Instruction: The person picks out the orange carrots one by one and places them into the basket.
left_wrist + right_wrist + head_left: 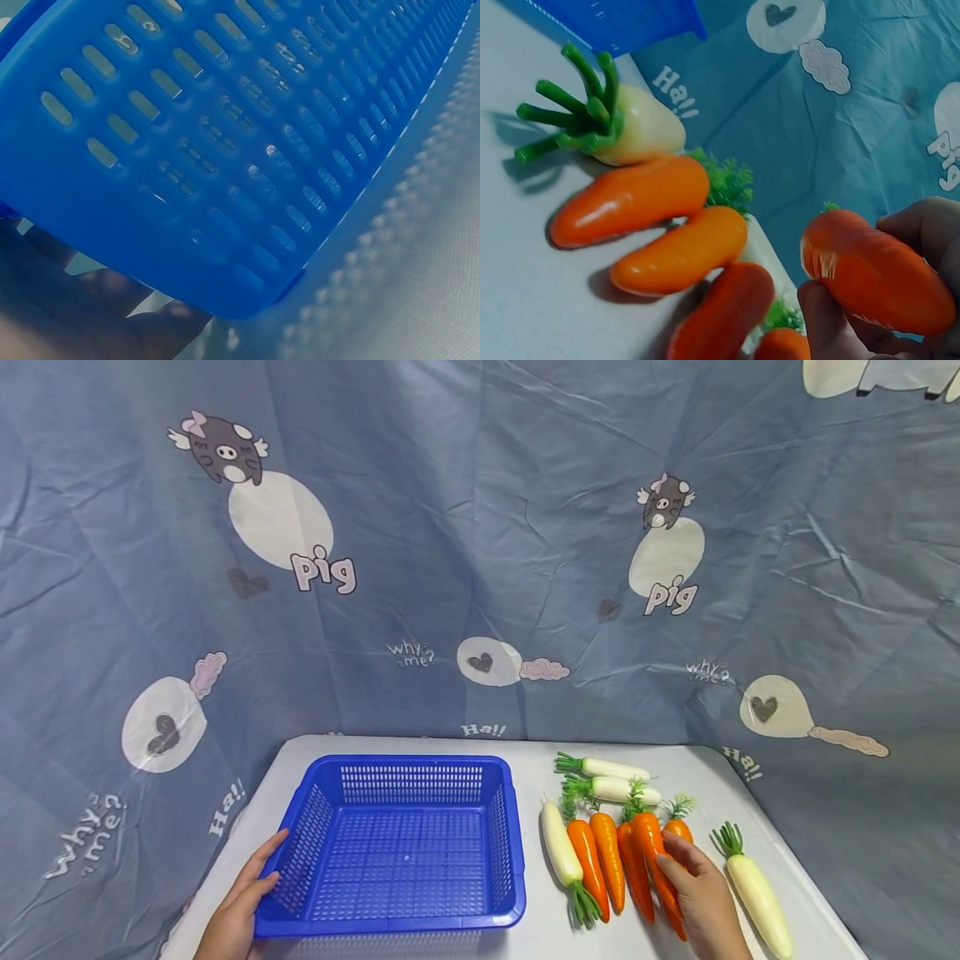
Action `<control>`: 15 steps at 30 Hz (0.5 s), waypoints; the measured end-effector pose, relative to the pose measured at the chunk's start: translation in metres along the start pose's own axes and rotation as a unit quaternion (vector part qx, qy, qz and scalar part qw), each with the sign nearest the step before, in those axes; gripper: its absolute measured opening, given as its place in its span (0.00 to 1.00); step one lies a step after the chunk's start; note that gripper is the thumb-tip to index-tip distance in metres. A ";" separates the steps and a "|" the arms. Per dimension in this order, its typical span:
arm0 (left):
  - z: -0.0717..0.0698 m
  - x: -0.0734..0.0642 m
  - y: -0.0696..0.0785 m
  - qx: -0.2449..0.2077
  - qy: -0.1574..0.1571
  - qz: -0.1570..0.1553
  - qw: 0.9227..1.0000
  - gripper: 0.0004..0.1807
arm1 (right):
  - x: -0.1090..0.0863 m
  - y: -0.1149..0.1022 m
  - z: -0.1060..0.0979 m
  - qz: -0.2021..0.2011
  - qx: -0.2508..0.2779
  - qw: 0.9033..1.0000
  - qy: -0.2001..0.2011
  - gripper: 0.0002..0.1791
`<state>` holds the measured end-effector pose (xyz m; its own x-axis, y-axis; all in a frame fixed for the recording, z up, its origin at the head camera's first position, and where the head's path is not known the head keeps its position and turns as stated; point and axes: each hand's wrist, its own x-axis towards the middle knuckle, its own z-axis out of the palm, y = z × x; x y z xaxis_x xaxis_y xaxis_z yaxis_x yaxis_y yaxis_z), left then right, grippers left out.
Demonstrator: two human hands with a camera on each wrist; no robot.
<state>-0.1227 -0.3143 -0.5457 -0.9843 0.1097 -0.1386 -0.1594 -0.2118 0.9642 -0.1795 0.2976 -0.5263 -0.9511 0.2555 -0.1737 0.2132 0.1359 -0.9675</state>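
Note:
My left hand (236, 906) grips the near left corner of a blue plastic basket (390, 927), thumb over the rim. In the left wrist view its fingers (112, 292) lie beside the slotted wall; part of the hand is cut off. My right hand (705, 893) holds an orange carrot (655, 852) between thumb and fingers. The right wrist view shows this carrot (870, 274) in the grasp, apart from the carrots (682, 255) lying beside it. Another carrot (679, 828) lies partly hidden behind the hand. Nothing lies inside the basket.
A white radish (558, 843) lies left of the carrots, and another white radish (759, 902) lies right of my hand. Two more white radishes (615, 768) lie behind the carrots. A patterned blue cloth (450, 560) rises around the white table (536, 935).

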 end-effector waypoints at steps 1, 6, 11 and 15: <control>0.000 0.000 0.000 0.001 0.001 0.000 1.000 0.32 | 0.000 0.000 0.002 0.000 -0.001 1.000 -0.003 0.35; 0.001 -0.001 -0.001 0.001 0.004 0.012 1.000 0.31 | -0.002 0.001 0.009 0.002 -0.016 1.000 -0.014 0.35; 0.002 -0.002 -0.002 -0.006 -0.015 0.025 1.000 0.32 | -0.001 0.002 0.017 0.003 -0.030 0.999 -0.014 0.34; 0.003 -0.001 0.000 0.000 0.007 0.010 1.000 0.31 | -0.002 0.004 0.027 0.000 -0.021 1.000 -0.016 0.34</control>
<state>-0.1209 -0.3110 -0.5450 -0.9884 0.0907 -0.1219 -0.1388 -0.2134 0.9671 -0.1824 0.2722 -0.5350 -0.9574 0.2255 -0.1804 0.2220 0.1754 -0.9591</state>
